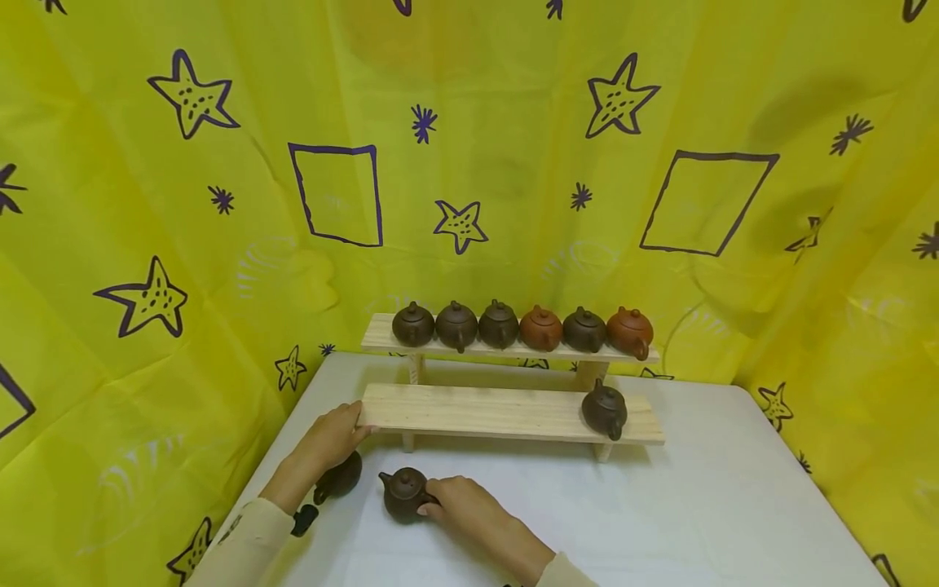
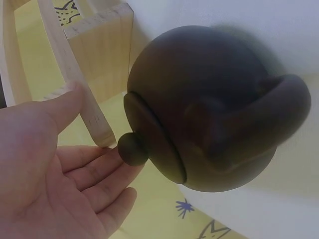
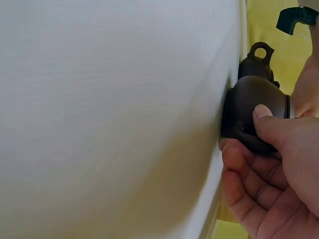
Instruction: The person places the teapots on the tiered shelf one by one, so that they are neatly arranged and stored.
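My right hand (image 1: 465,505) pinches the handle of a dark brown teapot (image 1: 405,494) at the front of the table, its spout pointing left. In the right wrist view the thumb presses near that teapot's (image 3: 254,107) handle and the fingers curl below. My left hand (image 1: 332,439) grips the left end of the lower wooden shelf (image 1: 469,410), thumb at its front edge. Another dark teapot (image 1: 343,475) stands under the left forearm, partly hidden by it. In the left wrist view this teapot (image 2: 209,109) looms large, its lid knob overlapping the left fingertips.
The upper wooden shelf (image 1: 377,333) holds a row of several teapots, dark brown ones and two reddish ones (image 1: 541,328). One dark teapot (image 1: 605,409) sits at the right of the lower shelf. A yellow patterned curtain (image 1: 513,163) surrounds the white table (image 1: 704,497).
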`<state>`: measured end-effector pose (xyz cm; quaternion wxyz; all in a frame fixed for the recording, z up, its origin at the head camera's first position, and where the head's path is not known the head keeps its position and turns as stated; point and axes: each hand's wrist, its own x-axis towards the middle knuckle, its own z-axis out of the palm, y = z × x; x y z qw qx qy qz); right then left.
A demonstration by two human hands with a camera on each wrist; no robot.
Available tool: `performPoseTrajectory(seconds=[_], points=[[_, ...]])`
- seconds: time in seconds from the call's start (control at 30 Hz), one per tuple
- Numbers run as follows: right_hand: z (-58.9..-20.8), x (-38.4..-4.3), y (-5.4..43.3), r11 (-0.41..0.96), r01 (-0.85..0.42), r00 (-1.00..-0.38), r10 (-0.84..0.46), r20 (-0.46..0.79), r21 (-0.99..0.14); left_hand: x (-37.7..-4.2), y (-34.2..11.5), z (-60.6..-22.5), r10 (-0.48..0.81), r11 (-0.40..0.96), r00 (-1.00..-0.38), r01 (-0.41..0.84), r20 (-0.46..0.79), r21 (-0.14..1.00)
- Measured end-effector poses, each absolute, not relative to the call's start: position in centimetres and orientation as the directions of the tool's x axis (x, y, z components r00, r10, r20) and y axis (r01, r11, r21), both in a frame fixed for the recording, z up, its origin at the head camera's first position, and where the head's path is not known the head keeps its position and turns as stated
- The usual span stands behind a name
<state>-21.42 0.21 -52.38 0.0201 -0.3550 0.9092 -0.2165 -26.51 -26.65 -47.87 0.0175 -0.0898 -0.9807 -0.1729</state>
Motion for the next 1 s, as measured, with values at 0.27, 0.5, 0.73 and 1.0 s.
performPoseTrajectory(seconds=[0.27,0.5,0.73,1.0], points=[[-52.5,-20.0,3.6,0.623,-0.626,-0.747,-0.652,0.132,-0.468,-26.6,-26.7,-47.9,0.177,0.920,-0.982,0.187,0.060,0.344],[-52.2,-19.4,6.7,0.581,-0.576,-0.772,-0.618,0.150,-0.575,-26.5,-26.7,-47.9,0.182,0.921,-0.982,0.191,0.058,0.339],[-49.4,-20.1,9.2,0.601,-0.568,-0.807,-0.540,0.238,-0.563,-26.5,-26.7,-47.8,0.184,0.921,-0.981,0.194,0.062,0.338],[-46.2,-21.7,11.3,0.683,-0.449,-0.892,-0.313,0.325,-0.575,-26.5,-26.6,-47.6,0.177,0.922,-0.983,0.181,0.042,0.342]])
